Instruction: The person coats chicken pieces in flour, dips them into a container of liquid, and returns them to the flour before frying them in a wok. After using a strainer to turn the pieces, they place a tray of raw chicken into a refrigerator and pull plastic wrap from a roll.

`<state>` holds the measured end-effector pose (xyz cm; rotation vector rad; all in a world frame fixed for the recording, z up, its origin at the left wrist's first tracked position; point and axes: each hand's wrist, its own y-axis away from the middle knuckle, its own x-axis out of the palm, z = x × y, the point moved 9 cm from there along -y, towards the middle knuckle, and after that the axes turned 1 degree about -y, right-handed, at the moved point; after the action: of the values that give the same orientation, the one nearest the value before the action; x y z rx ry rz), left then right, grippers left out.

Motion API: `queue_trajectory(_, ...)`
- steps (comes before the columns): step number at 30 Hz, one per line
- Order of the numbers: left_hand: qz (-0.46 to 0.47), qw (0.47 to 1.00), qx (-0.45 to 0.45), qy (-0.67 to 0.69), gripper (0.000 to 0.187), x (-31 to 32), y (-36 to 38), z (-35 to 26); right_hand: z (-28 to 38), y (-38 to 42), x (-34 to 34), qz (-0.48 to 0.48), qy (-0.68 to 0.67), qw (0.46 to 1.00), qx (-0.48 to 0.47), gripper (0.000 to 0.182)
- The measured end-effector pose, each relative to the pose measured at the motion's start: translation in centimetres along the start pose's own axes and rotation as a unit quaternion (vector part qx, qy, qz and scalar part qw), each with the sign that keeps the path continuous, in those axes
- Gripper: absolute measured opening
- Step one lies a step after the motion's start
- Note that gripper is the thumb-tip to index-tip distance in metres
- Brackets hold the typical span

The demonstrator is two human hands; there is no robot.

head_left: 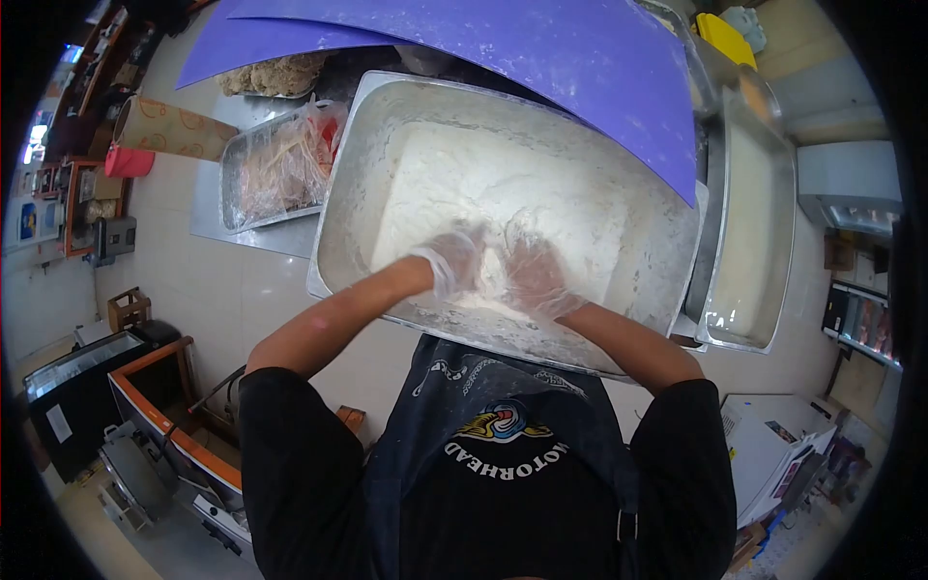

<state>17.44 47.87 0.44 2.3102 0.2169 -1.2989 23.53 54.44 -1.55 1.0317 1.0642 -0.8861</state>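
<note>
A large metal tray holds a wide bed of white flour. Both hands wear clear plastic gloves and are down in the flour near the tray's front side. My left hand touches the flour left of a small white mound. On the mound's right side, close to it, is my right hand. The fingers of both hands are partly buried and blurred, so what they hold, if anything, cannot be made out.
Purple sheets overhang the tray's far edge. To the left, a smaller metal tray holds plastic-wrapped food. A long metal tray with pale liquid stands at the right. Behind the smaller tray is a coated pile.
</note>
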Motion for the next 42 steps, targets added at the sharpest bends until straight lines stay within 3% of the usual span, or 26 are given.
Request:
queue_trajectory(3, 0.015, 0.999, 0.002, -0.034, 0.032, 1.3, -1.2, -1.4, 0.0, -0.2, 2.7, 0.071, -0.062, 0.995, 0.031, 0.055)
queue_trajectory(6, 0.063, 0.996, 0.025, -0.064, 0.032, 2.4, -2.5, -0.8, 0.5, 0.2, 2.4, 0.075, -0.071, 0.995, -0.002, 0.042)
queue_trajectory(9, 0.135, 0.99, -0.042, -0.001, 0.037, 1.0, -2.2, 0.5, 1.8, -0.5, -1.9, 0.144, -0.013, 0.988, -0.047, 0.027)
queue_trajectory(11, 0.112, 0.988, -0.07, 0.079, 0.042, -2.3, -1.3, 0.6, 0.6, -1.5, -5.3, 0.158, -0.165, 0.974, -0.003, 0.023)
queue_trajectory(12, 0.104, 0.983, -0.084, 0.123, 0.044, -2.9, -0.5, 0.8, -0.9, -1.3, -6.1, 0.133, -0.337, 0.93, 0.053, 0.024)
queue_trajectory(13, 0.08, 0.988, -0.066, 0.114, 0.047, -3.0, 0.0, 1.2, -3.0, -1.4, -4.2, 0.088, -0.512, 0.853, 0.047, 0.026)
queue_trajectory(14, 0.055, 0.992, -0.048, 0.104, 0.049, -3.1, 0.5, 2.0, -5.1, -1.5, -2.4, 0.05, -0.667, 0.743, 0.027, 0.029)
queue_trajectory(15, 0.03, 0.995, -0.03, 0.095, 0.052, -3.4, 0.6, 2.3, -6.3, -1.6, -2.5, 0.079, -0.553, 0.823, 0.104, 0.029)
queue_trajectory(16, 0.147, 0.986, -0.074, 0.018, 0.047, -3.0, 0.9, 3.0, -7.4, -1.4, -4.5, 0.105, -0.425, 0.881, 0.179, 0.028)
queue_trajectory(17, 0.14, 0.988, -0.056, -0.03, 0.043, -3.4, 1.2, 2.8, -8.8, -0.9, -5.7, 0.128, -0.286, 0.916, 0.25, 0.028)
queue_trajectory(20, 0.09, 0.987, -0.016, -0.135, 0.031, -3.8, 2.0, 3.5, -9.0, -2.2, -6.3, -0.05, -0.191, 0.967, 0.159, 0.025)
queue_trajectory(23, 0.012, 0.987, -0.015, -0.156, 0.022, -3.1, 2.1, 4.8, -6.0, -0.7, -10.6, -0.3, -0.19, 0.935, -0.009, 0.028)
queue_trajectory(25, -0.007, 0.984, -0.023, -0.175, 0.02, -3.4, 2.2, 5.3, -5.0, -0.4, -12.0, -0.274, -0.279, 0.92, -0.024, 0.031)
queue_trajectory(26, 0.047, 0.987, -0.052, -0.142, 0.02, -3.6, 2.2, 5.4, -4.4, -0.2, -12.7, -0.259, -0.322, 0.91, -0.031, 0.032)
queue_trajectory(28, 0.155, 0.979, -0.108, -0.075, 0.02, -4.2, 2.4, 5.3, -2.1, 0.6, -12.7, -0.254, -0.161, 0.95, -0.087, 0.033)
queue_trajectory(29, 0.107, 0.988, -0.104, -0.041, 0.02, -5.4, 2.2, 4.5, -1.1, 1.2, -12.4, -0.249, -0.079, 0.959, -0.114, 0.033)
queue_trajectory(31, 0.012, 0.995, -0.092, 0.025, 0.021, -7.1, 2.4, 2.6, -2.9, 2.1, -4.0, -0.165, -0.103, 0.977, -0.084, 0.031)
queue_trajectory(32, -0.031, 0.998, -0.055, -0.006, 0.021, -6.9, 2.3, 1.3, -3.4, 2.4, -0.8, -0.123, -0.116, 0.983, -0.069, 0.031)
queue_trajectory(34, -0.116, 0.991, 0.018, -0.065, 0.022, -5.4, 2.3, -1.3, -2.4, 1.7, -1.8, 0.014, -0.184, 0.983, -0.015, 0.029)
queue_trajectory(35, -0.071, 0.995, 0.012, -0.067, 0.021, -4.2, 1.6, -1.7, -1.6, 1.6, -2.2, 0.083, -0.216, 0.973, 0.01, 0.029)
queue_trajectory(37, 0.016, 0.997, 0.0, -0.071, 0.02, -2.3, 0.2, -2.2, -0.3, 1.6, -3.8, 0.041, -0.193, 0.98, 0.028, 0.032)
queue_trajectory(38, 0.03, 0.996, -0.076, -0.023, 0.02, -1.8, -0.4, -1.0, -0.1, 1.7, -4.3, 0.019, -0.18, 0.983, 0.037, 0.034)
queue_trajectory(40, 0.101, 0.991, -0.08, -0.028, 0.019, -1.6, -1.2, -0.1, -2.7, 0.9, 1.1, -0.011, -0.256, 0.966, -0.008, 0.031)
queue_trajectory(42, 0.125, 0.989, -0.082, 0.006, 0.019, -3.9, -0.4, -0.4, -3.3, 0.4, 0.3, 0.015, -0.327, 0.945, -0.004, 0.03)
